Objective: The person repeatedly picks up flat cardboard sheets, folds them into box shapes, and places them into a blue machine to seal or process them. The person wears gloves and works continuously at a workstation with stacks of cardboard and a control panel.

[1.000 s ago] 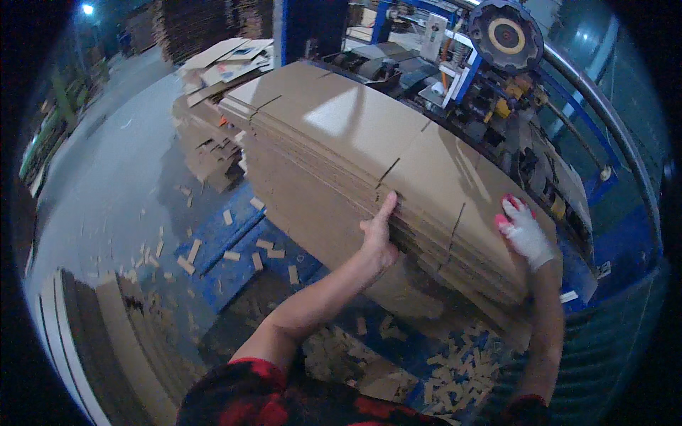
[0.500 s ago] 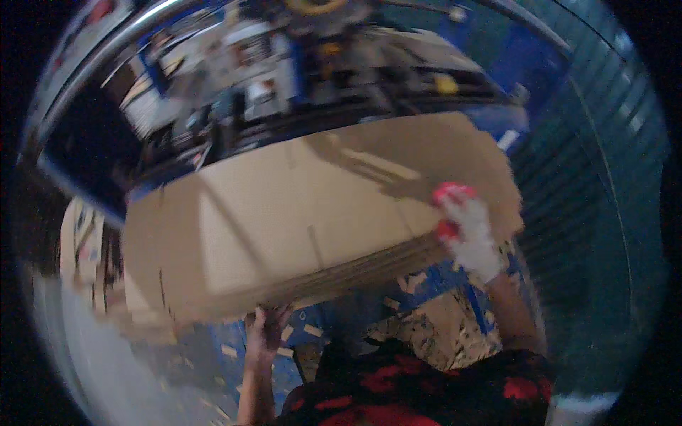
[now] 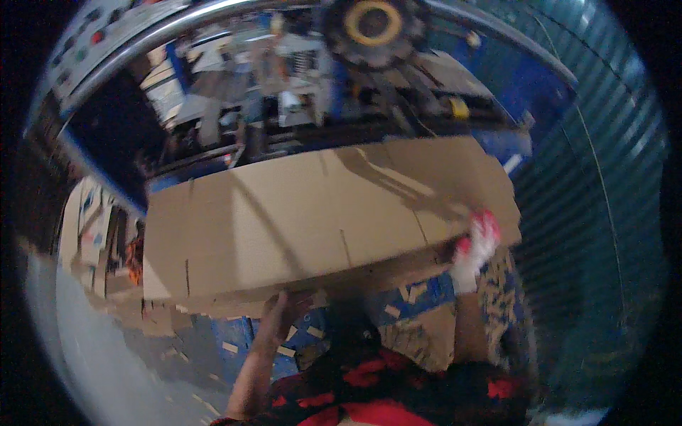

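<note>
A thick stack of flat brown cardboard sheets lies across in front of me, long side toward me, with short slits along the near edge. My bare left hand grips that edge left of the middle; some of its fingers are hidden beneath the stack. At the right end, my right hand, in a white glove with red fingertips, holds the near edge, fingers over the top. Motion blurs this hand a little.
Beyond the cardboard stands a blue machine with a dark wheel with a yellow ring and a curved metal rail. More cardboard is stacked at left. Cardboard scraps litter the floor. A corrugated green wall rises at right.
My right hand has shifted from the top of the sheets toward the near right edge. The stack sits slightly lower and further right in view; the machine shows more sharply.
</note>
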Motion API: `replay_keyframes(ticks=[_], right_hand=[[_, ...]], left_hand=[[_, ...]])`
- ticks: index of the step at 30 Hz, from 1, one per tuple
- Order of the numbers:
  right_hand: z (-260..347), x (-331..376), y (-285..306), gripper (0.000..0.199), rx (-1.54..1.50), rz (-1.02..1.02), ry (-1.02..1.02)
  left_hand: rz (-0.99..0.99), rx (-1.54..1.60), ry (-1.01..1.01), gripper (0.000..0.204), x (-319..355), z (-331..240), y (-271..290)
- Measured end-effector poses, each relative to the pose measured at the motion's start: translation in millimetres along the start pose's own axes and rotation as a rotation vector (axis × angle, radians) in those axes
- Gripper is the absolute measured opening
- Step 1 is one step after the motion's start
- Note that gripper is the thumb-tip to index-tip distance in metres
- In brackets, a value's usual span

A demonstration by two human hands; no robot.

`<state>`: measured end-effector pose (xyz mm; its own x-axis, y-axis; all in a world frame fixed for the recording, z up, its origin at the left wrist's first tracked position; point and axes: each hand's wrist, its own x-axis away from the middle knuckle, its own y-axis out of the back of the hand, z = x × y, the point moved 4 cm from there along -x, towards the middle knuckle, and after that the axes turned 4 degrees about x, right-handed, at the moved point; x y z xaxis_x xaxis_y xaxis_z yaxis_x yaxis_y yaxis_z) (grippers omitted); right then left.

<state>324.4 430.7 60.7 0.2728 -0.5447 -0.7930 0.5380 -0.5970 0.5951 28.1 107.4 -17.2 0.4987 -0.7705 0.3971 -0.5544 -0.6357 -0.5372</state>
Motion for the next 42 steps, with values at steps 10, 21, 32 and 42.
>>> replay_keyframes(ticks=[10, 21, 32, 42], right_hand=[[-67.4, 1.2, -80.7, 0.053, -0.086, -0.287, -0.454], [-67.2, 21.4, -95.1, 0.055, -0.137, -0.288, -0.481], [-54.1, 34.1, -100.4, 0.055, -1.004, -0.322, -0.721], [-51.3, 36.8, -79.3, 0.053, -0.929, -0.358, -1.159]], left_hand=[[-0.586, -0.928, -1.206, 0.018, 77.8, -274.8, 46.3], [-0.876, -1.489, -1.85, 0.05, -55.8, -554.5, -55.1], [-0.649, -1.543, -1.75, 0.059, -112.3, -622.9, -32.0], [-0.906, -1.832, -1.789, 0.061, -113.2, -597.6, 15.9]])
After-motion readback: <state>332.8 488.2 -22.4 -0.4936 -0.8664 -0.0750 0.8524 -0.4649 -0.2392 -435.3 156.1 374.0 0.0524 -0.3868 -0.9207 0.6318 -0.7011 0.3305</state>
